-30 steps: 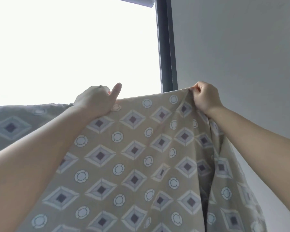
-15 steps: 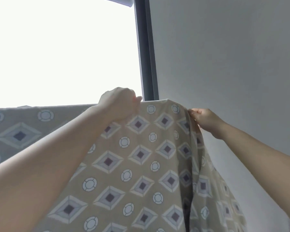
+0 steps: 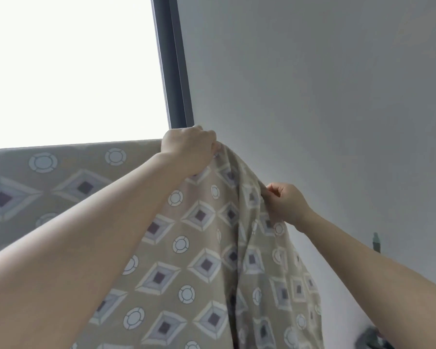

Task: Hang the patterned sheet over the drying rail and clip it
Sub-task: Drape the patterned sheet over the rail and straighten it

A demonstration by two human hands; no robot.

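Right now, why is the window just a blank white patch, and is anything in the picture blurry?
Head view: the window is blown out by backlight, so nothing outside shows; the patterned sheet and both hands, left hand and right hand, stay evenly lit and fairly sharp; the dark object at the bottom right corner is smeared; the window frame leans, from the tilted wide-angle lens.

tan patterned sheet with grey diamonds and white rings hanging draped, top edge running level leftward, right end bunching into folds.
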